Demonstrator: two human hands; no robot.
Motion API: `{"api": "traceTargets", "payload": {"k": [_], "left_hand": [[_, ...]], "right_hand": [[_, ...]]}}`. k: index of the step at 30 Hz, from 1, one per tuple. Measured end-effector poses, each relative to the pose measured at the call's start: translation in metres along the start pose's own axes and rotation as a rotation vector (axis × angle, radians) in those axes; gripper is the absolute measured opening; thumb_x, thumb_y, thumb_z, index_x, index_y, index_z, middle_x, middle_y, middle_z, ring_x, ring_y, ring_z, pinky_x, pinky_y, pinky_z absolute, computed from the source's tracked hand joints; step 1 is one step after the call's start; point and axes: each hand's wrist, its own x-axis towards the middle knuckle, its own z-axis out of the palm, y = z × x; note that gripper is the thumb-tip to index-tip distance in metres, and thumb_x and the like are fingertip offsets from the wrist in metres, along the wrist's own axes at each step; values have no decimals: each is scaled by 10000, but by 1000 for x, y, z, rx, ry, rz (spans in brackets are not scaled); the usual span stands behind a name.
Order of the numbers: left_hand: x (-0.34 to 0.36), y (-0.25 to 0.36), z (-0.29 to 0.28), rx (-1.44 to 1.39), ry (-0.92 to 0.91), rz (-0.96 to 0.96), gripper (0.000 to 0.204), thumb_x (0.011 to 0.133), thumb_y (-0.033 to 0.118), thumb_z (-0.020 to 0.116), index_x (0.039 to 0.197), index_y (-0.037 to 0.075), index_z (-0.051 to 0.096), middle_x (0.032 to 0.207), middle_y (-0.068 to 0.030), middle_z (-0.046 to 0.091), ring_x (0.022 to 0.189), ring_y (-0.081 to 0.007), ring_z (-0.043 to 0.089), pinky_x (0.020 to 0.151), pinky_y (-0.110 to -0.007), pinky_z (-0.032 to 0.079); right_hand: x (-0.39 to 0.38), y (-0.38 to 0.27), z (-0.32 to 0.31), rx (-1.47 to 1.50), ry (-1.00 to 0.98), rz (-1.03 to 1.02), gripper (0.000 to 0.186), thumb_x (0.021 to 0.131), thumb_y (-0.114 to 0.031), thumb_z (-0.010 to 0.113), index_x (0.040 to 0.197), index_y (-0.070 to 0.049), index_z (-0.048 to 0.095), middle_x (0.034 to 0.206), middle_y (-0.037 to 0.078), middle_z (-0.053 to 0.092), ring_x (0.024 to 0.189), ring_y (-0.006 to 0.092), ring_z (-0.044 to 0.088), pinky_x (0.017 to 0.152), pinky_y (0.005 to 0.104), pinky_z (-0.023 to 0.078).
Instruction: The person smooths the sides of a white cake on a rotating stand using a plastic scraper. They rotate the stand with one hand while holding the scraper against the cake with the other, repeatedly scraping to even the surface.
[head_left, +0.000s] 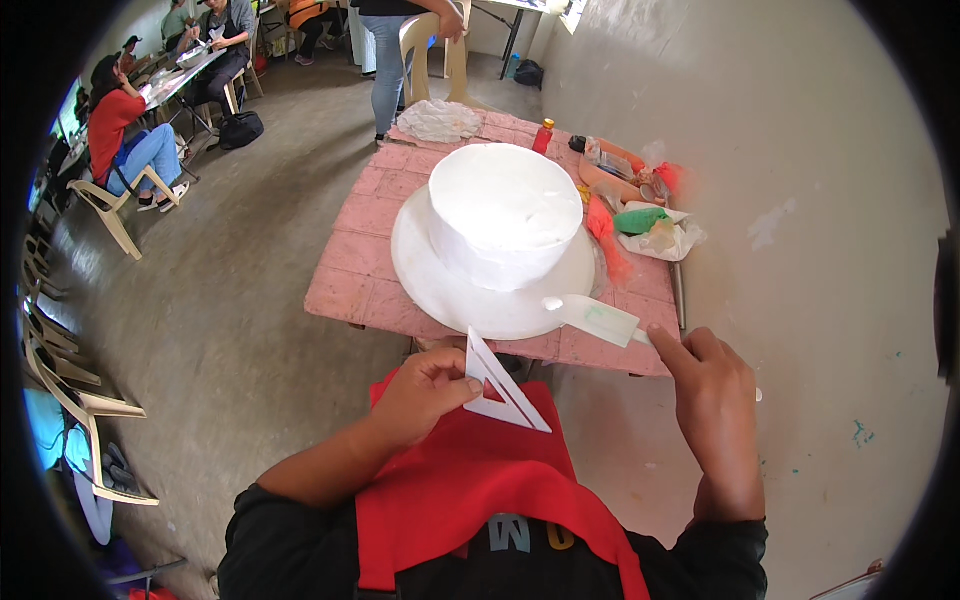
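Observation:
A round cake (480, 240) coated in white icing stands on a white round board (415, 265) in the middle of the pink table (350, 235). Its top looks slightly uneven toward the right. My left hand (425, 395) pinches a white triangular scraper (505, 395) with a cut-out middle, held in front of my red apron just short of the table's near edge. In my right hand (712, 385) is the handle of a pale spatula (598, 320). Its blade points left over the board's near right rim, with a dab of white icing on its tip.
At the table's right lie an orange tray (610, 165) of small items, a red plastic bag (604, 235), a green bag (640, 220) and a red bottle (543, 137). Crumpled plastic (438, 120) sits at the far edge. A wall (800, 250) rises close on the right. People sit and stand beyond.

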Motion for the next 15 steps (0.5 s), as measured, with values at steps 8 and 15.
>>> {"api": "traceTargets", "payload": {"k": [8,15], "left_hand": [[-1,7,-4,-22,-8,6,211,859,-20,516,1052,-27,601,1161,-172,595,1065,-232,579,949,-420,461],[1,9,0,-60,-25,21,189,864,-24,518,1034,-44,599,1166,-187,594,1054,-245,588,955,-440,464]], "right_hand": [[22,-8,-2,-86,-33,-149,374,690,28,576,1042,-72,654,726,83,500,640,250,552,540,373,448],[36,-12,-4,-156,-77,-222,373,695,7,578,1055,-65,643,738,86,515,647,244,558,546,370,458]]}}
